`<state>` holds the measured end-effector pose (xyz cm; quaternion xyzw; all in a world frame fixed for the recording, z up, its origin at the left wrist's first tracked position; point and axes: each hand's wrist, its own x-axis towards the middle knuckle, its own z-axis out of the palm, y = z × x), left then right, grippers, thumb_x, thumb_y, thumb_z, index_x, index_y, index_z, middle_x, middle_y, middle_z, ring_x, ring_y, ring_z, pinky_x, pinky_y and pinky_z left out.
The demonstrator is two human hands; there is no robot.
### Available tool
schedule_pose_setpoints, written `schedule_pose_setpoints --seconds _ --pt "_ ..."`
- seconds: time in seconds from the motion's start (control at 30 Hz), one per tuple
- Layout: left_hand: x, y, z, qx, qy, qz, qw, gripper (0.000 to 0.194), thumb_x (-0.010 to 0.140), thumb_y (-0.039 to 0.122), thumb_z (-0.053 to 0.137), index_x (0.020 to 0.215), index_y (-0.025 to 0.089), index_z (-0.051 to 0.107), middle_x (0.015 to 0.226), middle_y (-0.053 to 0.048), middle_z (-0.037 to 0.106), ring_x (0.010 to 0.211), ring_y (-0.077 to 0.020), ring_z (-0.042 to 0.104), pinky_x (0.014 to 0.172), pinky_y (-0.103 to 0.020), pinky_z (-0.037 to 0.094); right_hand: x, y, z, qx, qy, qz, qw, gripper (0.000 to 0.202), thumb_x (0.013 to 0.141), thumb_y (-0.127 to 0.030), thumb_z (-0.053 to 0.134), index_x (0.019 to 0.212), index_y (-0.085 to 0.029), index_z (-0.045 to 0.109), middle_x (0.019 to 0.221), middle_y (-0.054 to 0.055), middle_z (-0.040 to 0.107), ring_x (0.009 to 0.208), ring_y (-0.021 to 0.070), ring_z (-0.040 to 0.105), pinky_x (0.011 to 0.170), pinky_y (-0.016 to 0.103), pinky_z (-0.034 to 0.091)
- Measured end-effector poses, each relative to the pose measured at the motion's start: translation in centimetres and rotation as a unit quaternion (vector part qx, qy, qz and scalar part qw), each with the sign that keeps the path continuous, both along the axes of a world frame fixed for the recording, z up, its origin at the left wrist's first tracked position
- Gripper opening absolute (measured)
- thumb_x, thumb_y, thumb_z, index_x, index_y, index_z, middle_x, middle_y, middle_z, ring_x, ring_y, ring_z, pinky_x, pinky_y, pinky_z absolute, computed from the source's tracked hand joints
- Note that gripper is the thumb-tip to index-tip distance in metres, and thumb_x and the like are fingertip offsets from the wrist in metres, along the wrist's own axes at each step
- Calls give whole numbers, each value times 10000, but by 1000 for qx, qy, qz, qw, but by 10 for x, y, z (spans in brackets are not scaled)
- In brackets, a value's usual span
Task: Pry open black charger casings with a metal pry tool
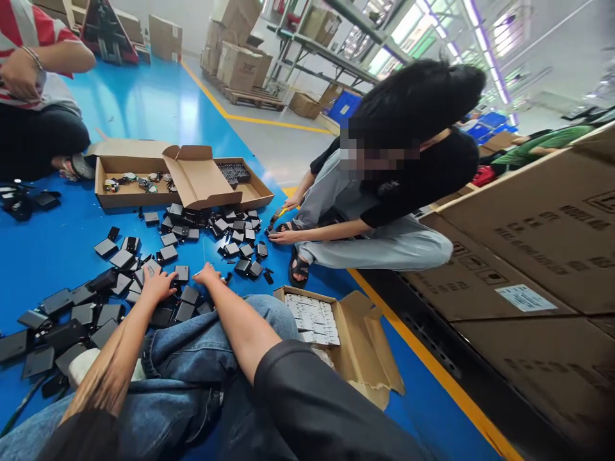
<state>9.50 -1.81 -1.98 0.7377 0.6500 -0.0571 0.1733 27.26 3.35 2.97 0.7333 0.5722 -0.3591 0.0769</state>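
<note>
My left hand [158, 283] reaches down over a heap of small black boxes [122, 259] on the blue floor. Its fingers are spread, and the fingertips rest on or just above one grey-topped box. To its right, my right hand [209, 275] has its fingers drawn together in a pinch; whatever is between them is too small to name. A single dark box [181, 273] lies between the two hands. Larger black boxes [72, 333] are piled by my left forearm, and others [189, 296] sit just in front of my knee.
A long open carton [125, 200] with small wired parts stands beyond the heap. Another carton [355, 333] holding white pieces lies beside my right knee. A co-worker [413, 186] sits at right, gripping a yellow-handled tool [278, 216]. Large cartons [480, 275] are stacked far right.
</note>
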Motion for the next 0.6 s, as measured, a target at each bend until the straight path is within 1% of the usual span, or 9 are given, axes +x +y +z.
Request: schedule_pose_setpoints --seconds 0.07,0.17,0.23,0.3,0.33,0.4,0.5,0.6 --pt "-5 1 -1 -20 10 7 1000 495 846 412 634 1316 257 610 1343 -164 632 1338 -396 476 1115 -764 147 -30 -12 -7 22 18 29 999 391 964 -371 615 1296 -172 564 1311 102 587 1128 243 618 941 467 550" --pt "-24 1 2 -47 24 27 998 464 861 410 582 1305 281 613 1373 -158 614 1304 -399 506 1052 -767 266 -63 -29 -13 56 69 98 991 391 963 -370 617 1296 -173 565 1315 102 586 1131 243 618 942 466 550" --pt "-37 -2 5 -61 30 40 997 512 842 425 581 1340 310 582 1426 -151 573 1329 -407 482 1022 -762 316 -72 -38 -13 72 103 145 981 382 961 -367 620 1286 -171 571 1300 99 594 1116 237 625 931 457 555" --pt "-50 -5 8 -69 36 54 995 618 780 449 630 1378 314 547 1466 -158 530 1360 -419 450 1009 -738 362 -73 -45 -9 87 128 183 971 374 962 -364 620 1277 -168 576 1289 98 601 1105 234 629 925 452 558" --pt "-58 -7 10 -72 38 61 995 675 740 446 661 1387 301 538 1472 -166 519 1367 -419 444 1008 -707 394 -73 -48 -6 95 137 198 966 372 962 -363 620 1276 -167 576 1288 98 601 1106 234 628 927 453 558" --pt "-73 -10 13 -72 41 76 994 732 680 403 696 1381 256 542 1442 -182 537 1347 -395 480 1016 -597 458 -71 -55 3 111 151 226 956 374 961 -363 620 1279 -170 576 1303 100 593 1124 240 620 940 462 551" --pt "-92 -13 21 -60 43 99 992 752 661 328 690 1386 216 520 1371 -175 590 1280 -329 562 1016 -427 494 -71 -69 25 138 192 276 931 377 957 -369 623 1275 -171 579 1335 104 574 1172 255 595 976 489 526" --pt "-101 -20 32 -50 47 118 991 843 639 296 732 1426 174 457 1337 -183 609 1227 -304 603 988 -368 505 -68 -83 53 162 250 323 898 375 890 -353 710 1207 -189 595 1305 86 599 1175 257 594 981 456 511"
